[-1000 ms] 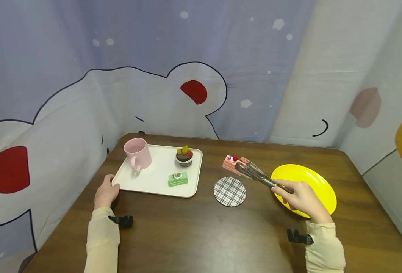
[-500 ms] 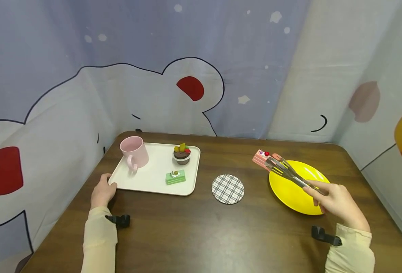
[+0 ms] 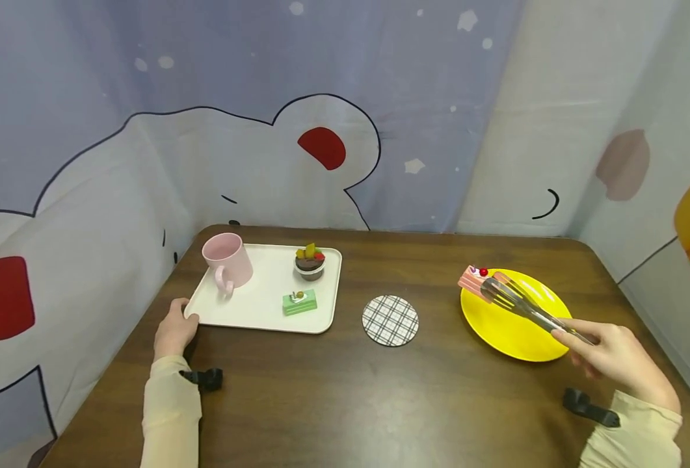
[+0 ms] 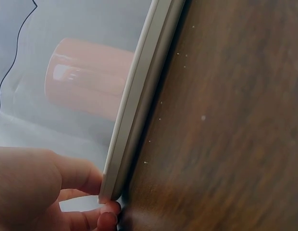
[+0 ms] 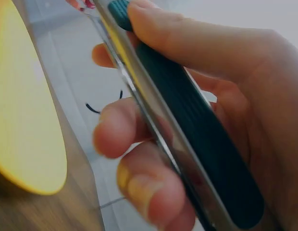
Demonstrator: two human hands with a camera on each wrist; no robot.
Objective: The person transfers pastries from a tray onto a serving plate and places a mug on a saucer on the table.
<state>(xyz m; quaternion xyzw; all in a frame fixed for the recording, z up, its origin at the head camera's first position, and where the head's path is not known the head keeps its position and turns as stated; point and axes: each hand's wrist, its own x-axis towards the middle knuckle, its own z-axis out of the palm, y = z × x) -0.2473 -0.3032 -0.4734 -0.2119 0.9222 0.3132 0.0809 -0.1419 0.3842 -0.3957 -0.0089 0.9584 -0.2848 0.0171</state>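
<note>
My right hand (image 3: 616, 357) grips metal tongs (image 3: 523, 304) whose dark green handle (image 5: 197, 130) fills the right wrist view. Pinched at their tips is a pink cake slice (image 3: 472, 281) with a red cherry on top, over the far left rim of the yellow plate (image 3: 508, 341). At the left, my left hand (image 3: 175, 330) pinches the near left corner of the white tray (image 3: 263, 316), thumb at the rim and fingertips under it. On that tray are a pink mug (image 3: 230, 260), a chocolate cupcake (image 3: 309, 263) topped with fruit, and a green cake slice (image 3: 300, 303).
A round plaid coaster (image 3: 390, 320) lies on the brown wooden table (image 3: 345, 396) between tray and plate. Behind the table's far edge hangs a printed curtain (image 3: 415, 117), which also closes off both sides.
My right hand has carried the tongs and the pink cake slice rightward, from beyond the coaster to over the plate. My left hand stays at the tray corner; the view has shifted slightly.
</note>
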